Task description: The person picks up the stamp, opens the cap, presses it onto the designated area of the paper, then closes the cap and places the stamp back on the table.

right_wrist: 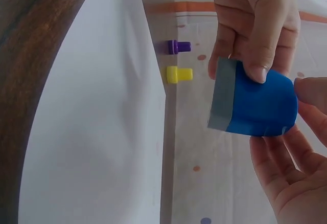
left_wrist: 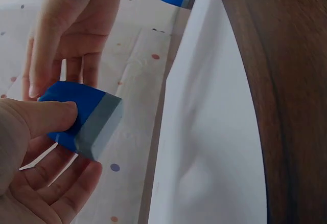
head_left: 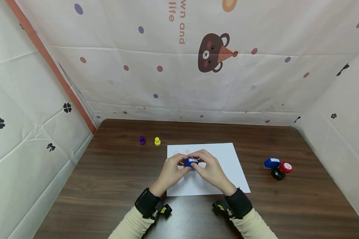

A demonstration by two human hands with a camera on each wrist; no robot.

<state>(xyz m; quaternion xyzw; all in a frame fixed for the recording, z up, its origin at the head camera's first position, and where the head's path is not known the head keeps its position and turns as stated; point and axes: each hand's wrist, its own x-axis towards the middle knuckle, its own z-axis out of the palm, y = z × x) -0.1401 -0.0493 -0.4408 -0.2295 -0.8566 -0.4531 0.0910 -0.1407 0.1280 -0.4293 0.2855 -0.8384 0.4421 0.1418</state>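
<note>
A blocky blue stamp (head_left: 191, 160) with a grey, translucent-looking base is held between both hands, raised over a white sheet of paper (head_left: 221, 176). My left hand (head_left: 172, 167) pinches it, thumb flat on the blue face (right_wrist: 265, 106) and fingers behind. From the other side, my right hand (head_left: 210, 169) grips it with thumb and fingers at its edges. In the left wrist view the grey base (left_wrist: 102, 124) faces the paper side. Faint small marks (head_left: 187, 151) show near the sheet's far left corner.
Small purple (head_left: 142, 140) and yellow (head_left: 157, 141) stamps stand beyond the paper's left corner. To the right, a blue block-shaped piece (head_left: 272, 162), a red round-topped piece (head_left: 286, 167) and a black round piece (head_left: 278, 174) sit together on the brown table (head_left: 113, 186). Printed cloth (head_left: 179, 83) encloses the table.
</note>
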